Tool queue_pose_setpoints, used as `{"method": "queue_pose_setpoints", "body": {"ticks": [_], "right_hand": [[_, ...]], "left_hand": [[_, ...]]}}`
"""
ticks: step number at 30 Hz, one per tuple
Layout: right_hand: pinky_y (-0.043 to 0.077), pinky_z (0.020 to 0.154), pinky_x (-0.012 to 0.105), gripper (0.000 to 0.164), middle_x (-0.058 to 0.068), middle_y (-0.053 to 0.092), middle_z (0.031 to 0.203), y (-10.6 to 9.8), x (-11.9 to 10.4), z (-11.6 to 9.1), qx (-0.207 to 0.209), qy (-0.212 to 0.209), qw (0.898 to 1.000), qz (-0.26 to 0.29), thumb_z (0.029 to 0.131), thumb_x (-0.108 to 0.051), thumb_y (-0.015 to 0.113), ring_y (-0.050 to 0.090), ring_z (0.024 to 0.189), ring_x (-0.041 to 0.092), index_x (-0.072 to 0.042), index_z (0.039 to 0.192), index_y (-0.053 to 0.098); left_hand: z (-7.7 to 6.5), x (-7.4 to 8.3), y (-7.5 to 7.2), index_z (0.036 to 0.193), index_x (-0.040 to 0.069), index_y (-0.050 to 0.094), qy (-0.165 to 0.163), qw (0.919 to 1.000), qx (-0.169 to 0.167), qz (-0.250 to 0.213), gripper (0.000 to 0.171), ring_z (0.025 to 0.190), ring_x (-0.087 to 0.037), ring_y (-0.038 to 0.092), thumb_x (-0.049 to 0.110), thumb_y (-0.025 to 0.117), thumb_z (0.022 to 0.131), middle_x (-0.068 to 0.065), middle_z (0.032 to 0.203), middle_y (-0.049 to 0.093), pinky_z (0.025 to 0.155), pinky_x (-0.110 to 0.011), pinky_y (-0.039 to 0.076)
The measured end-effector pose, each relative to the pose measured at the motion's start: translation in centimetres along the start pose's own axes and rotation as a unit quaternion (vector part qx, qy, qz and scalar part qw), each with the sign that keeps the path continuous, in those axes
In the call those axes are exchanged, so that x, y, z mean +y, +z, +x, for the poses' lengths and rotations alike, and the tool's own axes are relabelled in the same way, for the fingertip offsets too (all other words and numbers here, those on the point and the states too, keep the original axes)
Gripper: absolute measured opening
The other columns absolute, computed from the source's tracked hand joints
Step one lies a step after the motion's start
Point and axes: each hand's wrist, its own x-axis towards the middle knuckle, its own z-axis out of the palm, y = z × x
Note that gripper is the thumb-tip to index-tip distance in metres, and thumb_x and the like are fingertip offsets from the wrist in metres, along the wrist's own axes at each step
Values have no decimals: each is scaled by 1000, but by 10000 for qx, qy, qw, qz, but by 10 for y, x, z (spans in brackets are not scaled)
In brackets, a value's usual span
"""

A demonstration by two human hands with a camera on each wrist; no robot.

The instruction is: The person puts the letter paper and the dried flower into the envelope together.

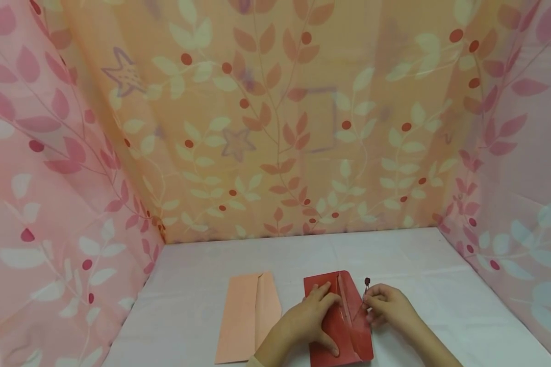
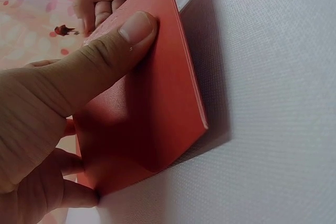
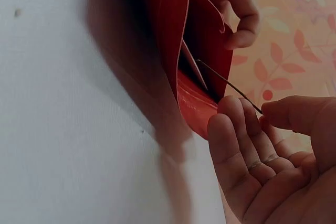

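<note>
My left hand (image 1: pixel 303 320) grips a red envelope (image 1: pixel 342 326), thumb across its face and fingers at the far edge. The envelope's flap is unfolded to the right, and its pocket gapes in the right wrist view. Between thumb and fingertips, my right hand (image 1: pixel 392 308) pinches a thin dark stem (image 3: pixel 228 83). One end of this stem reaches into the mouth of the envelope. At its other end, above the right fingers, is a small dark red dried flower head (image 1: pixel 367 281). Part of the stem is hidden by the right fingertips.
Left of the red envelope, a peach envelope (image 1: pixel 239 316) lies with its flap unfolded to the right, partly behind my left forearm. A white cloth (image 1: pixel 188 280) covers the table. Leaf-patterned curtains (image 1: pixel 275 127) stand at the back and both sides.
</note>
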Motion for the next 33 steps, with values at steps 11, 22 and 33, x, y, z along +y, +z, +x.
{"method": "queue_pose_setpoints", "body": {"ticks": [11,22,33], "right_hand": [[62,60,42,26,16,74,87,19,2,12,-236,245,9989,319,99,-18,64,72,66,25,6,107,59],[62,60,42,24,14,75,87,33,6,19,-421,284,9983,290,98,-17,63,74,67,25,5,105,61],[59,53,38,28,9,73,84,42,16,26,-602,252,9978,-88,99,-27,65,71,61,21,0,104,66]], "left_hand": [[0,0,-4,138,44,45,13,10000,-40,-4,92,153,-40,30,63,91,60,0,168,28,103,-48,53],[0,0,-4,135,43,46,59,10000,-5,24,91,152,-41,31,62,92,60,-2,167,29,106,-49,50],[-3,0,-4,135,42,46,66,10000,-7,29,90,152,-40,31,63,91,61,-1,167,30,107,-49,50]]}}
